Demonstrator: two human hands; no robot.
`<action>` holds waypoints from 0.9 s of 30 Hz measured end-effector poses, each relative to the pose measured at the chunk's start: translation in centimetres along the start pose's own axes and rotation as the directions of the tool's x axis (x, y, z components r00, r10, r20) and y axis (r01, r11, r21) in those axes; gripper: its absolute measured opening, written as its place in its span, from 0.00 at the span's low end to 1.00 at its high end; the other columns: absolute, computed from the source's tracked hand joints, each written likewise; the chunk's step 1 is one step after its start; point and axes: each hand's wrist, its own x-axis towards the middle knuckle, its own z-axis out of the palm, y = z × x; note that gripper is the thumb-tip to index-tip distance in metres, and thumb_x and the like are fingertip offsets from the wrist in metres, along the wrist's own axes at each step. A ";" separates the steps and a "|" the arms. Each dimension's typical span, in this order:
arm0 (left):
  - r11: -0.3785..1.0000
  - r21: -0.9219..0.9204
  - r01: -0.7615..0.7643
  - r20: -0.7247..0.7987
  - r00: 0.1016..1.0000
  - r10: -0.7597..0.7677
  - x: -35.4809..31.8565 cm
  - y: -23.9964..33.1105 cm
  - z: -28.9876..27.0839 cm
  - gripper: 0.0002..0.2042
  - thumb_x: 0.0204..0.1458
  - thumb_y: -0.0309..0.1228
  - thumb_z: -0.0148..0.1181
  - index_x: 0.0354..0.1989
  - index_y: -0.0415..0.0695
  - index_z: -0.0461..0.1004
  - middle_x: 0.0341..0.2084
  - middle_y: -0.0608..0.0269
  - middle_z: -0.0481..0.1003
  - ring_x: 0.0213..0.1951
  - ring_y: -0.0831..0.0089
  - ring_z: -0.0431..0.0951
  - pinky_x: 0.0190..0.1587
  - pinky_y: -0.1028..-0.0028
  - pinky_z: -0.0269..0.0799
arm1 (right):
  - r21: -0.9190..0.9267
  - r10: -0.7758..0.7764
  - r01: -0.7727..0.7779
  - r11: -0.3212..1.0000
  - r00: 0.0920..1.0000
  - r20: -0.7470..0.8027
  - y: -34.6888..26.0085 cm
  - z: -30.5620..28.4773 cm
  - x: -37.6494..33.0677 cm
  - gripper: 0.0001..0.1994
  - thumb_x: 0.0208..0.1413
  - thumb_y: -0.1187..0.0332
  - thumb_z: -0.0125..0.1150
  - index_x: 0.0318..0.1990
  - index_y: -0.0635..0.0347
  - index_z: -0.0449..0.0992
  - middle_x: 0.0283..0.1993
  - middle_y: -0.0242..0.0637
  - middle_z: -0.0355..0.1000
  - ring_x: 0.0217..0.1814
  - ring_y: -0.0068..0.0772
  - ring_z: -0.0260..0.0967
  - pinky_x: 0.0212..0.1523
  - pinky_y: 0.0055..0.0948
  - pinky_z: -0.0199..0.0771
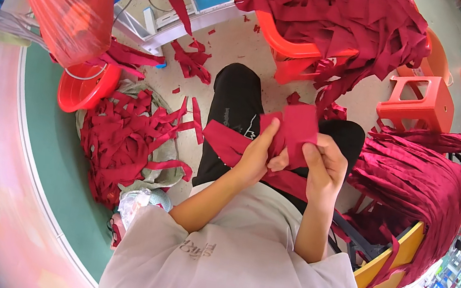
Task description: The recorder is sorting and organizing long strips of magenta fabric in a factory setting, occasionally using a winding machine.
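Note:
Above my lap I hold a dark red fabric strip (300,125) with both hands. My left hand (260,149) grips its left side, with the thumb lying up along the cloth. My right hand (325,164) pinches its lower right part between thumb and fingers. Part of the cloth stands up folded over between the hands. Another length of red cloth (224,142) lies across my left thigh, below and left of my left hand. The fingers behind the cloth are partly hidden.
Ahead is a red plastic tub (288,46) heaped with red strips. At left, more strips (119,143) fill an open sack under a red basin (89,88) and a hanging red bag (67,4). At right are a red stool (419,103) and a yellow-edged rack (398,260) draped with red cloth.

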 end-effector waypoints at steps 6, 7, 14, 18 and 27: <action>0.958 0.180 -0.225 0.097 0.973 0.210 -0.3 1.3 0.9 0.33 0.61 0.60 0.34 0.52 0.41 0.69 0.34 0.64 0.74 0.32 0.78 0.74 0.32 0.77 0.70 | 0.098 0.421 -0.423 0.901 0.906 0.040 1.1 1.3 -1.1 0.09 0.63 0.76 0.53 0.47 0.72 0.73 0.34 0.37 0.76 0.26 0.20 0.73 0.23 0.18 0.73; 0.870 0.340 -0.358 0.128 0.934 0.335 -0.4 1.3 1.3 0.25 0.66 0.51 0.38 0.52 0.40 0.69 0.33 0.64 0.74 0.35 0.79 0.74 0.36 0.77 0.71 | 0.115 0.429 -0.425 0.898 0.903 -0.012 1.1 1.7 -1.3 0.09 0.63 0.76 0.53 0.46 0.71 0.74 0.31 0.35 0.76 0.25 0.19 0.72 0.20 0.18 0.72; 0.972 0.205 -0.119 -0.178 0.971 0.157 -0.5 1.2 1.9 0.16 0.65 0.43 0.49 0.47 0.43 0.70 0.27 0.70 0.70 0.20 0.86 0.68 0.14 0.83 0.61 | 0.031 0.317 -0.319 0.947 0.947 0.056 1.2 1.8 -1.1 0.18 0.59 0.83 0.53 0.56 0.66 0.63 0.38 0.37 0.76 0.36 0.17 0.72 0.27 0.19 0.74; 0.916 0.361 -0.177 -0.090 0.970 0.224 -0.7 1.5 2.8 0.17 0.64 0.48 0.48 0.43 0.46 0.70 0.25 0.73 0.70 0.21 0.87 0.68 0.14 0.84 0.58 | 0.109 0.306 -0.302 0.947 0.952 -0.023 2.1 1.5 -1.7 0.17 0.58 0.84 0.52 0.55 0.66 0.62 0.41 0.39 0.75 0.39 0.18 0.72 0.33 0.19 0.74; 0.948 0.318 -0.025 -0.191 0.977 0.090 0.0 2.0 2.9 0.18 0.64 0.49 0.46 0.40 0.46 0.70 0.24 0.72 0.70 0.21 0.85 0.66 0.22 0.82 0.59 | -0.071 0.237 -0.232 0.970 0.970 0.064 2.4 1.0 -2.0 0.30 0.53 0.84 0.56 0.62 0.63 0.51 0.61 0.46 0.62 0.56 0.28 0.66 0.54 0.28 0.67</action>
